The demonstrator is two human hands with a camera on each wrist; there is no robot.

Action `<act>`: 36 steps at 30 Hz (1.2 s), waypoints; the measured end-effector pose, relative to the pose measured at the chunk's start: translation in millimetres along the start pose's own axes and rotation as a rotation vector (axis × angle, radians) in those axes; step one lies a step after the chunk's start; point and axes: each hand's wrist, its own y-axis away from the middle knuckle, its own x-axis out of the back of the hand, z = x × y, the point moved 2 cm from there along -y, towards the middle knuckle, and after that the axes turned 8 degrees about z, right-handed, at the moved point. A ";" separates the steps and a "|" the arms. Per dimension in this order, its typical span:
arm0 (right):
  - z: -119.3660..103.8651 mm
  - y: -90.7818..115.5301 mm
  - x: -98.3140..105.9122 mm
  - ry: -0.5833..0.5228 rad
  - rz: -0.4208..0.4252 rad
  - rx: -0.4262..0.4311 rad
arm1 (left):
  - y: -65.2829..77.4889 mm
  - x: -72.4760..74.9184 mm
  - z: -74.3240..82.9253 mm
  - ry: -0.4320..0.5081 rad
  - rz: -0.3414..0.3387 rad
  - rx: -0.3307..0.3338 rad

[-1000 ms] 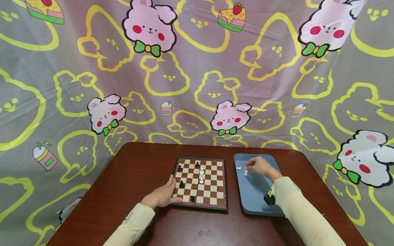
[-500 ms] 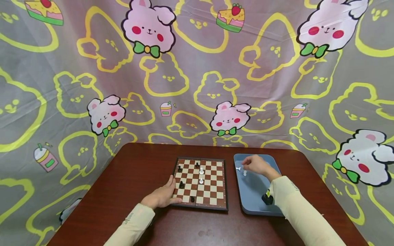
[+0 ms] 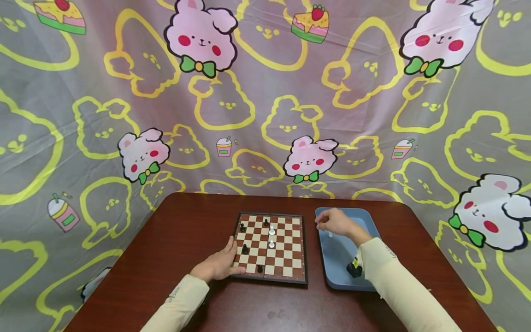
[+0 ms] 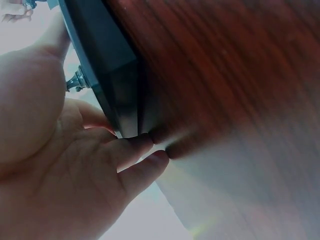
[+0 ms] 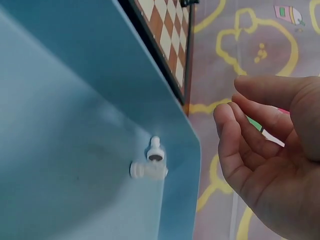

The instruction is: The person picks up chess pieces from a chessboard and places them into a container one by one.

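A brown-and-cream chessboard (image 3: 286, 249) lies on the table, with black pawns (image 3: 245, 249) and white chess pieces (image 3: 271, 230) standing on it. My left hand (image 3: 217, 263) rests against the board's left edge with extended fingers, its thumb over the near left corner. In the left wrist view, the fingertips (image 4: 160, 156) touch the tabletop beside the dark frame. Above the left rim of the blue tray hovers my right hand (image 3: 335, 223), fingers loosely bent and nothing visible between them. Under it, a white pawn (image 5: 156, 149) and another white chess piece (image 5: 149, 171) are in the tray.
The blue tray (image 3: 338, 281) stands right of the board with a narrow strip of table between. A brown table (image 3: 199, 221) carries both. Patterned cloth (image 3: 257, 115) hangs behind and at the sides. A black wrist device (image 3: 354, 267) sits by the right sleeve.
My right hand has moved left over the tray toward its left rim, now covering one white piece in the head view. A white piece in the tray shifted slightly. My left hand has stayed put.
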 end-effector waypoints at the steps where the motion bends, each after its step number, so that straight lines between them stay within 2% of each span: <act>1: -2.3 0.2 -1.5 0.000 -0.007 -0.011 | 0.1 -0.1 0.0 -0.001 0.002 0.000; 5: -11.1 0.5 -9.3 0.017 -0.037 -0.017 | 0.6 -0.1 0.3 0.001 0.011 -0.001; 13: -31.6 -0.2 -29.9 0.016 -0.100 0.058 | 0.9 0.5 0.6 0.008 0.021 -0.002; 21: -49.7 -1.8 -50.0 0.083 -0.119 0.181 | 1.1 0.6 -0.6 0.001 0.020 0.001; 36: -58.4 -1.6 -91.8 0.065 -0.119 0.193 | 0.8 -0.3 -1.1 0.010 0.019 0.007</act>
